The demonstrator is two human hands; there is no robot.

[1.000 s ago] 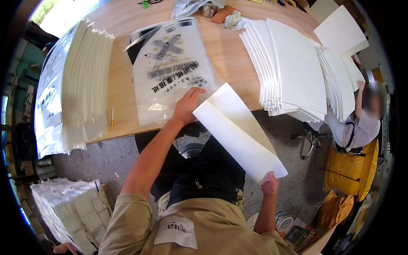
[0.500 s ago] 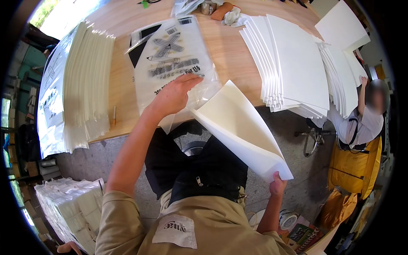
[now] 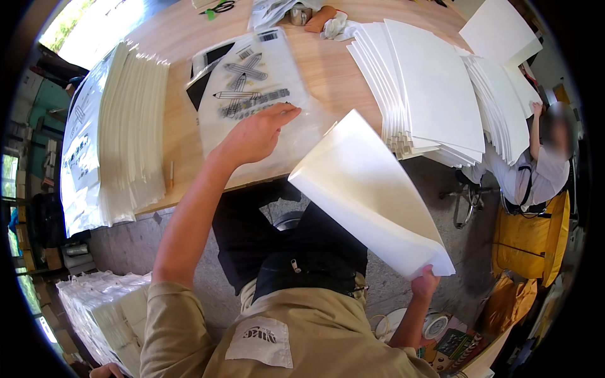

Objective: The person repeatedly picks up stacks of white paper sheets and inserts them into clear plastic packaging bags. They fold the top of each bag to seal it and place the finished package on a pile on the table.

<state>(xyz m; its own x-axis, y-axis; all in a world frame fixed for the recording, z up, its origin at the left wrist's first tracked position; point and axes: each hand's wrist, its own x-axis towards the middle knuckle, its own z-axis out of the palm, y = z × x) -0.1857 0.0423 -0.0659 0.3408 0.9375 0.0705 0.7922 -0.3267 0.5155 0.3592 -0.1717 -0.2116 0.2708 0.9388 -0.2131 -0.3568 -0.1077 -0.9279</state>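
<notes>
My right hand grips the lower right corner of a bowed bundle of white paper sheets. The bundle slants up from there to the front edge of the table, its far end just right of the bag. A clear printed plastic bag with pencil drawings lies flat in front of me. Over its near part is my left hand, fingers stretched out toward the right and the thumb partly hidden beneath. Some of the bag's print is covered by this hand.
Clear plastic bags are piled at the table's left, beside a thin pen-like stick. Fanned white paper stacks stand at right. Scissors and a metal cup lie far back. A co-worker sits at far right.
The paper bundle and my right hand have moved right and slightly down, away from the bag. My left hand has shifted very little.
</notes>
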